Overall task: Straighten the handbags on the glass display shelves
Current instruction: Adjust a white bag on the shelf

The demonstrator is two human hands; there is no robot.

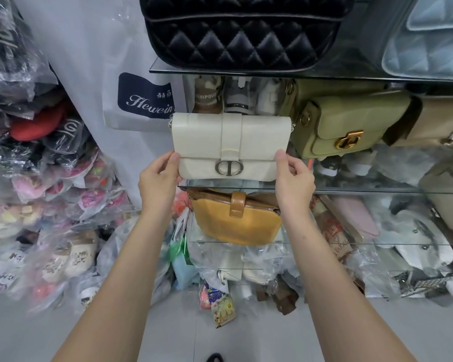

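A cream handbag [230,142] with a silver clasp stands upright at the left end of the middle glass shelf [364,190]. My left hand [158,178] grips its lower left corner and my right hand [293,178] grips its lower right corner. An olive green handbag [351,121] with a gold clasp sits right beside it on the same shelf. A black quilted handbag [241,32] and a pale blue quilted handbag [426,40] rest on the top glass shelf [220,71]. A mustard handbag [236,220] lies on the shelf below.
Piles of plastic-wrapped goods [37,192] fill the left side. A white bag with a navy label [141,97] hangs left of the shelves. A beige handbag [445,121] sits at the far right. Wrapped packets [220,301] lie on the grey floor.
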